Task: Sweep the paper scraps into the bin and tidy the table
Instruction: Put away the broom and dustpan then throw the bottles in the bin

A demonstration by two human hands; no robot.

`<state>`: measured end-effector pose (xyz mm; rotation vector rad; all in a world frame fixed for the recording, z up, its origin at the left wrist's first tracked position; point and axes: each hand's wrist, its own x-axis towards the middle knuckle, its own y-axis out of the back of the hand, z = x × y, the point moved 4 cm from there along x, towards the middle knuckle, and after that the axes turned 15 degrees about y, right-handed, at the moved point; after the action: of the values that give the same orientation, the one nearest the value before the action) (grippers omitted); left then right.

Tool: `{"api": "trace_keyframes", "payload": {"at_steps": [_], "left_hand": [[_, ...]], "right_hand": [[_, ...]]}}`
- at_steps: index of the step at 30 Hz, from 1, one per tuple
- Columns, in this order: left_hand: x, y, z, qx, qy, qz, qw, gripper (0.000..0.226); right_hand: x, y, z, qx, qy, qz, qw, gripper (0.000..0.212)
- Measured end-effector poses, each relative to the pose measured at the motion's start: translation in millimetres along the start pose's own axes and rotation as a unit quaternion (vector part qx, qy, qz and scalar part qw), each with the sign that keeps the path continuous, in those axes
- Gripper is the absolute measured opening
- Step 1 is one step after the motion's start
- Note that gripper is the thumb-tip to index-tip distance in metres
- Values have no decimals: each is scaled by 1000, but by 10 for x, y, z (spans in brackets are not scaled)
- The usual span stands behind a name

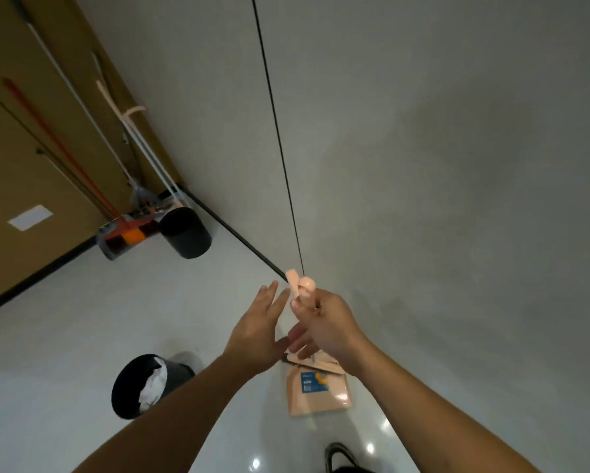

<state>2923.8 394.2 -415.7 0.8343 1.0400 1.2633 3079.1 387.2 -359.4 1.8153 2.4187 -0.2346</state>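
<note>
Standing on a pale glossy floor [81,336], beside a grey wall [423,131]: one person, both forearms in view.

- Right hand [324,322]: fingers curled round the peach handle tops [300,285], thumb along them. Whether one handle or two is gripped cannot be told.
- Left hand [256,332]: fingers straight and spread, palm toward the handles, just beside them, holding nothing.
- Dustpan [317,390]: peach, blue label on its face, on the floor directly below the hands.
- Bin [129,387]: black, round, on the floor left of the dustpan, under the left forearm; white crumpled paper [153,384] inside it.
- Second bin [187,233]: dark, round, far corner, where the grey wall meets a brown wall [20,148].
- Brooms [122,230]: several long-handled tools leaning on the brown wall beside the second bin, one with a red handle and an orange head, others white or peach.
- Black seam [276,131]: runs up the grey wall above the hands.
- Shoe [338,455]: dark, bottom edge, partly cut off.
</note>
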Motion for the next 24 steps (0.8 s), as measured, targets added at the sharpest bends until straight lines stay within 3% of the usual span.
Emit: {"api": "trace_keyframes", "payload": {"at_steps": [5, 12, 19, 22, 24], "left_hand": [[552, -35, -200, 82, 0, -15, 996, 82], [1460, 48, -457, 31, -66, -80, 994, 77], [2061, 72, -300, 25, -159, -198, 967, 61], [2208, 75, -131, 24, -199, -202, 959, 49], [2182, 40, 15, 23, -222, -205, 953, 48]], "right_hand": [[490, 334, 245, 13, -20, 157, 987, 12], [908, 388, 318, 36, -15, 356, 934, 11], [962, 400, 175, 27, -111, 458, 881, 21], [876, 391, 167, 21, -142, 495, 857, 26], [732, 367, 217, 15, -150, 523, 839, 41]]}}
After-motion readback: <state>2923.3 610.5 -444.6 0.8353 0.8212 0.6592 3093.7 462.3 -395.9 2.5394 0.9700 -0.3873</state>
